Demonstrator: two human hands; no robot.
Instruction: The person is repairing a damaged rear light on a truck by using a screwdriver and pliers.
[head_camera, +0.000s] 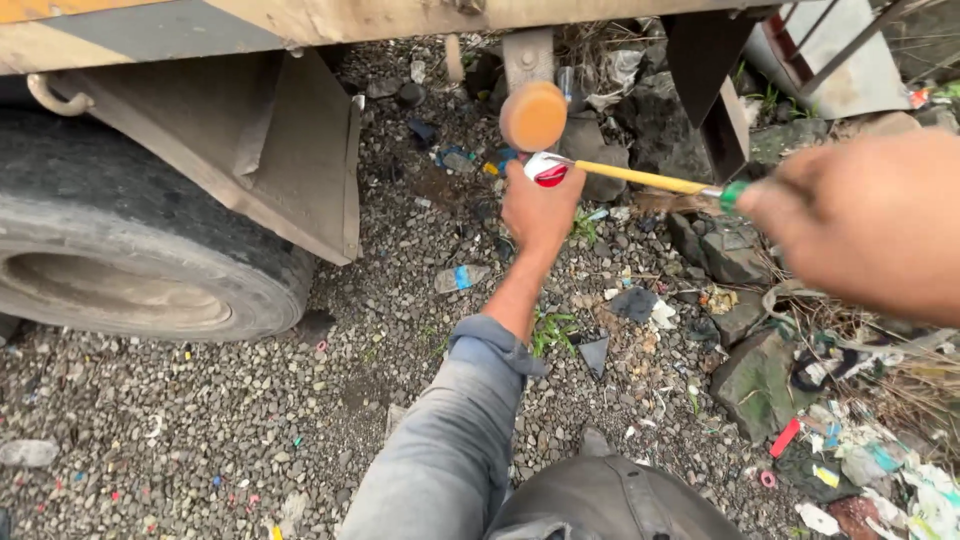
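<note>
My left hand (540, 212) reaches forward in a grey sleeve and holds a small white tin of red paint (546, 170) just under a round orange reflector (533, 116) on the truck's underside. My right hand (862, 218), close to the camera at the right, grips the green end of a thin yellow-handled brush (640, 178). The brush's far tip rests at the tin's mouth. The bristles themselves are hidden.
A large truck tyre (110, 260) and a dusty metal mudguard (290, 160) fill the left. Gravel (230, 420) covers the ground, with dark rocks (755, 375) and scattered litter (880, 480) on the right. A dark metal bracket (715, 90) hangs at upper right.
</note>
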